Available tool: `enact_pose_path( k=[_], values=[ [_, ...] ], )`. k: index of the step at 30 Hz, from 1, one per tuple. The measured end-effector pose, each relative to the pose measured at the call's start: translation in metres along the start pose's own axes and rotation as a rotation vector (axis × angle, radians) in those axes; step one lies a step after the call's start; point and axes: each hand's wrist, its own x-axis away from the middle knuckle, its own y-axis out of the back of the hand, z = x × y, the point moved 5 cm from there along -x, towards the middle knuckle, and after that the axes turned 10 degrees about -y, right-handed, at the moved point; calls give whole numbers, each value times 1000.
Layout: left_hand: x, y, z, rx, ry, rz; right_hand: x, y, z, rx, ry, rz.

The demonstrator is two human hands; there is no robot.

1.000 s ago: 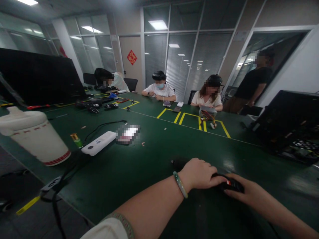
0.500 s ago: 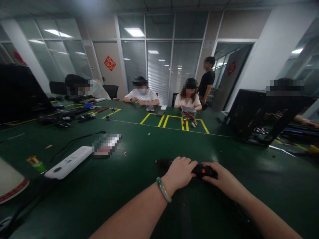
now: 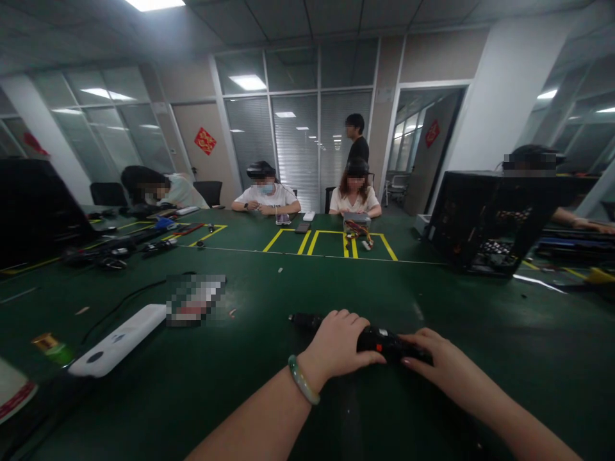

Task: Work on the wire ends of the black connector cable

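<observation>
A black, long electric screwdriver (image 3: 377, 341) lies level across the middle of the green table, its narrow metal tip pointing left. It carries an orange mark and a small white label. My left hand (image 3: 339, 339), with a jade-coloured bangle (image 3: 303, 380) on the wrist, is wrapped over its front body, thumb along the near side. The rear end is pinched between the thumb and fingers of my right hand (image 3: 435, 355). Part of the body is hidden beneath my left palm.
A white power strip (image 3: 118, 342), a small green bottle with a gold cap (image 3: 56, 349) and a blurred-out flat object (image 3: 196, 301) lie at left. A black computer case (image 3: 485, 224) stands right. Several people sit around the far side; another stands behind.
My view has tilted up slightly. My left thumb now lies along the screwdriver, and more of its body shows between my hands. The standing person has moved left.
</observation>
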Motion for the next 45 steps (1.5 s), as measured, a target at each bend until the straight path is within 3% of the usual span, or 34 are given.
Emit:
enact_pose_path(
  k=[3, 6, 8, 13, 20, 27, 29, 35, 40, 45],
  values=[
    [-1, 0, -2, -10, 19, -16, 4, 5, -20, 66, -84, -22],
    [-1, -1, -3, -20, 12, -11, 11, 7, -35, 125, -171, 46],
    [-2, -1, -3, -32, 14, -11, 17, 8, -35, 129, -176, 88],
    [-3, -2, -5, -76, 11, 0, 34, 16, -13, 109, -121, 58],
    [-4, 0, -7, -49, 1, 1, 46, 9, -20, 85, -146, 366],
    [-2, -1, -6, -66, 6, 15, 45, 0, -11, -235, -95, 631],
    [-2, -2, -6, -59, 4, 3, 43, 3, -7, -235, -55, 616],
    [-1, -3, -3, -36, 1, -49, 28, 8, -12, -83, -17, 399],
    [0, -2, -3, -55, 10, -56, 18, -8, -9, -218, -21, 413],
    [-1, 0, -11, -95, 14, -39, 11, -15, 5, -301, -13, 260]
  ],
)
